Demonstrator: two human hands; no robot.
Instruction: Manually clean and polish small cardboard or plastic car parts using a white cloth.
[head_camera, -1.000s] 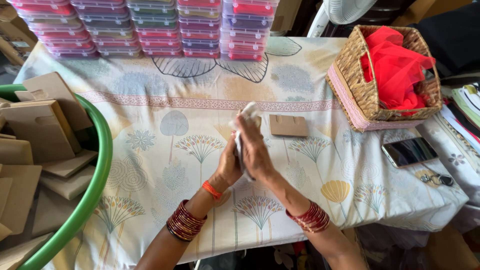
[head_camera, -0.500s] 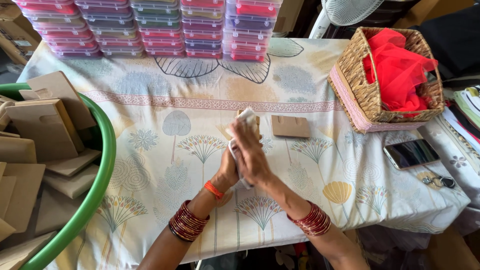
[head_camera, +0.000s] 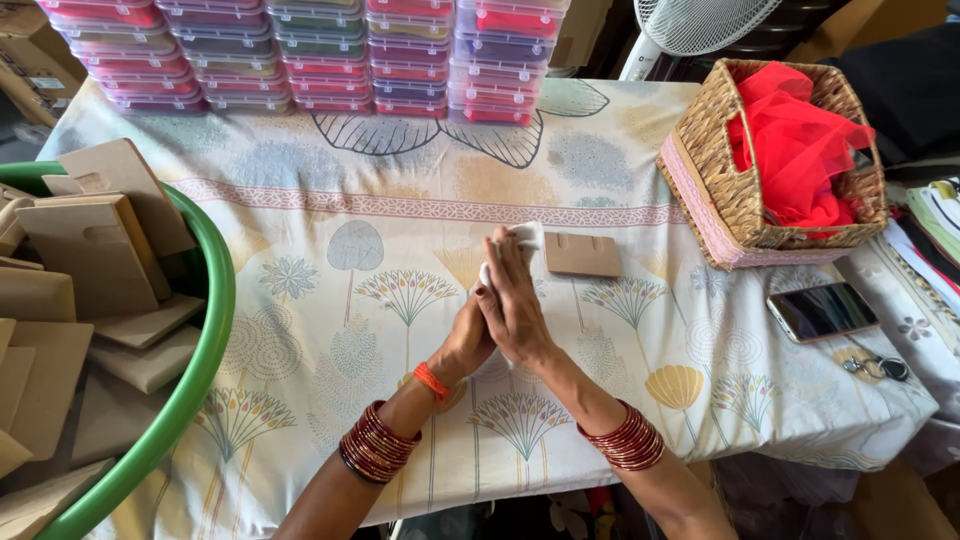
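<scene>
My left hand (head_camera: 466, 338) and my right hand (head_camera: 514, 298) press together, palms facing, over the middle of the table. Between them is a small white piece (head_camera: 524, 238), cloth or paper, with only its top corner sticking out above my fingers. The right hand lies on top and hides most of the left hand. A small tan cardboard card (head_camera: 583, 254) lies flat on the patterned tablecloth (head_camera: 330, 250) just right of my fingertips, not touched. Red bangles ring both wrists.
A green tub (head_camera: 205, 330) of several tan cardboard cards sits at the left. Stacked clear boxes (head_camera: 300, 50) line the far edge. A wicker basket (head_camera: 720, 190) with red cloth stands at right, with a phone (head_camera: 822, 310), keys (head_camera: 875, 367) and a fan (head_camera: 690, 25) nearby.
My pressed hands have slid slightly right and toward the cardboard card, and less of the white piece shows above my fingers than a second ago.
</scene>
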